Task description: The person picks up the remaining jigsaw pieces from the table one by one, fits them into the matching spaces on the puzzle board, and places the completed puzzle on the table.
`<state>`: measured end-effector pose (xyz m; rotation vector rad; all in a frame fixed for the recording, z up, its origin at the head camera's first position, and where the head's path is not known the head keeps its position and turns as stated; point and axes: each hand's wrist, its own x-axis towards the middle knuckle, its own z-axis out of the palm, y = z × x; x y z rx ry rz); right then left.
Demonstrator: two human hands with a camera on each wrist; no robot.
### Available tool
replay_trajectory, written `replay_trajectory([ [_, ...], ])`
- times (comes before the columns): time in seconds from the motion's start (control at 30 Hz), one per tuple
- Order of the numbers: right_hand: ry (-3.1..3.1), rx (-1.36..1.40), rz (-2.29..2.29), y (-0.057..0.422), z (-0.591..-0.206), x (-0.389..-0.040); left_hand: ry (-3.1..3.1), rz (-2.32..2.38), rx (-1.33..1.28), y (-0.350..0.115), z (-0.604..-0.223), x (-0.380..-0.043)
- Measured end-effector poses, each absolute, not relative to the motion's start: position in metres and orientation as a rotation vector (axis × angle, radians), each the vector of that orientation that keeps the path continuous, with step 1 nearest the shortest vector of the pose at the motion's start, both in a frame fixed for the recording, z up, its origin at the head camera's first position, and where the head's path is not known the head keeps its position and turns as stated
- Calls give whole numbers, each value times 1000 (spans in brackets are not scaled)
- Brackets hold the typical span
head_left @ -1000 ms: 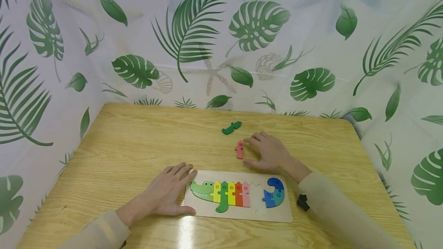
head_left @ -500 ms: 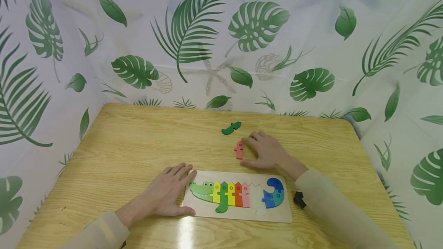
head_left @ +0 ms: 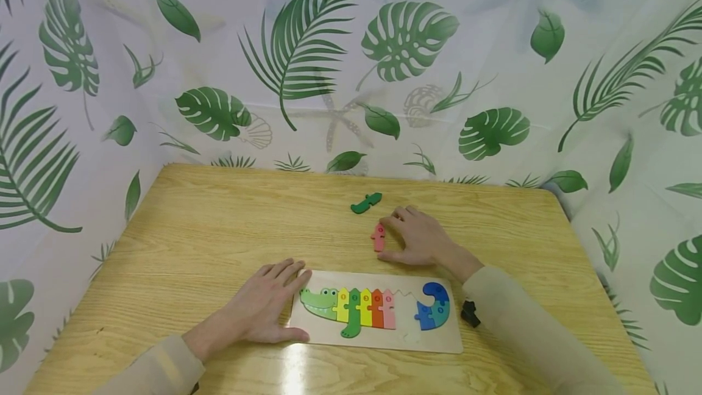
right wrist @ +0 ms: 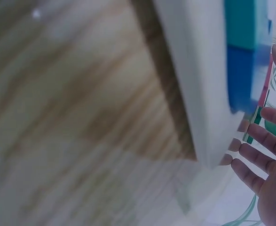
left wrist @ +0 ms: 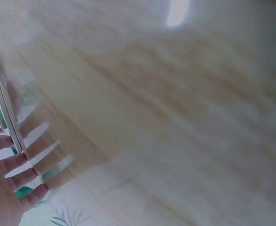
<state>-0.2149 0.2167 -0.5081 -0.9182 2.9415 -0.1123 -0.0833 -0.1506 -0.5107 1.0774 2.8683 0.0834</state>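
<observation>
A crocodile puzzle board [head_left: 439, 343] lies on the table, holding the green head [head_left: 320, 303], several numbered body pieces and a blue tail [head_left: 441, 309]. Spread over the board's left end is my left hand [head_left: 263, 303], its index finger at the upper corner and thumb at the lower one. The left wrist view shows those fingers [left wrist: 22, 179] fairly straight. My right hand [head_left: 419, 238] pinches a pink puzzle piece [head_left: 379, 238] lying behind the board, fingertips at its far end and thumb at its near end. In the right wrist view, pink shows between thumb and fingers.
A dark green puzzle piece [head_left: 366, 203] lies farther back on the wooden table [head_left: 219, 218], just beyond the pink one. Bare pale wood shows on the board between the pink body piece and the tail. A leaf-patterned cloth [head_left: 307, 133] hangs around the table's back and sides.
My right hand has shifted slightly left, bringing fingertips and thumb to the pink puzzle piece's ends. My left hand, the board and the dark green piece stay in place.
</observation>
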Motion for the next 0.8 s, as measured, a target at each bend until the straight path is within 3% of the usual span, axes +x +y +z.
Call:
replay_trajectory([
  [0.8, 2942, -877, -80, 206, -504, -218, 2877, 103, 1078, -152, -512, -85],
])
